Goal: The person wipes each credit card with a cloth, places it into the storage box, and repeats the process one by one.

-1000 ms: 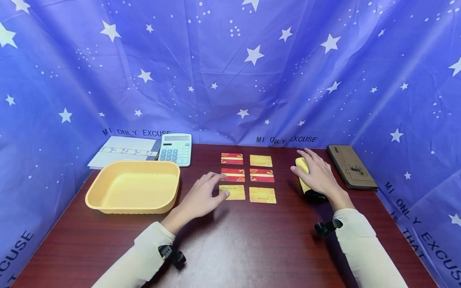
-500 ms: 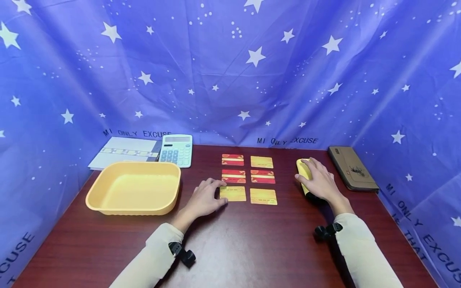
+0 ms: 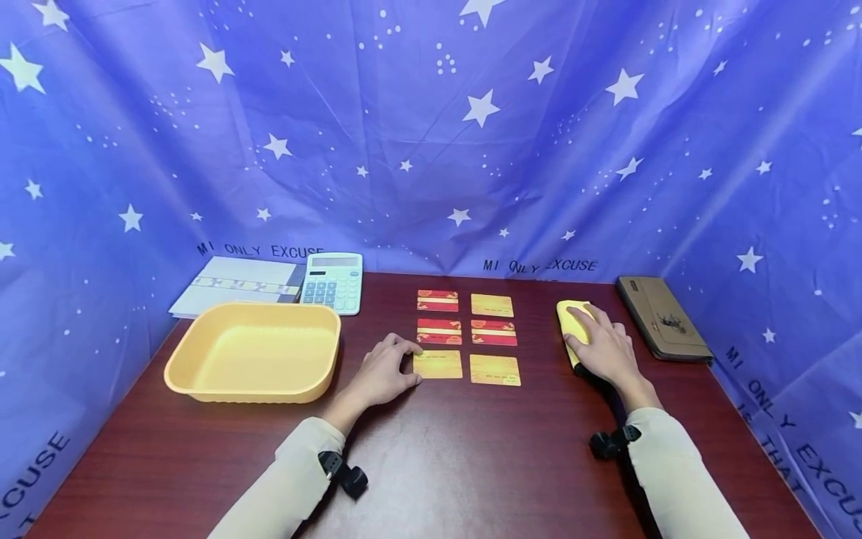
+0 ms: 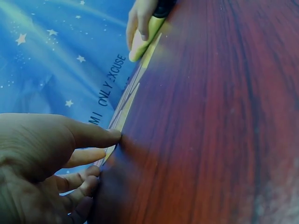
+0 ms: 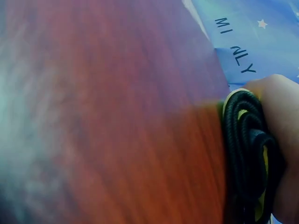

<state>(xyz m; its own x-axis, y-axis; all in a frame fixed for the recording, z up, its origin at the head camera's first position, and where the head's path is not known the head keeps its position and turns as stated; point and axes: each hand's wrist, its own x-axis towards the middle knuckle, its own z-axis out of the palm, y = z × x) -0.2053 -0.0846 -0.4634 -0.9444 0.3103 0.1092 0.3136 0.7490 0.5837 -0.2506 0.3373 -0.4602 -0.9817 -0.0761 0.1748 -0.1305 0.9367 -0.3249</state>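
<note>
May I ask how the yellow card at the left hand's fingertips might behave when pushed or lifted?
The yellow card is probably light, being very thin. It likely slides easily, since the table looks smooth and glossy. Lying flat, it may be hard to lift without catching an edge.

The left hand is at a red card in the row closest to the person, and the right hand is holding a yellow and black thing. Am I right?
Almost! The card at the left hand is yellow, not red, as the head view shows. It is in the row closest to the person, and the right hand is holding a yellow and black thing.
</note>
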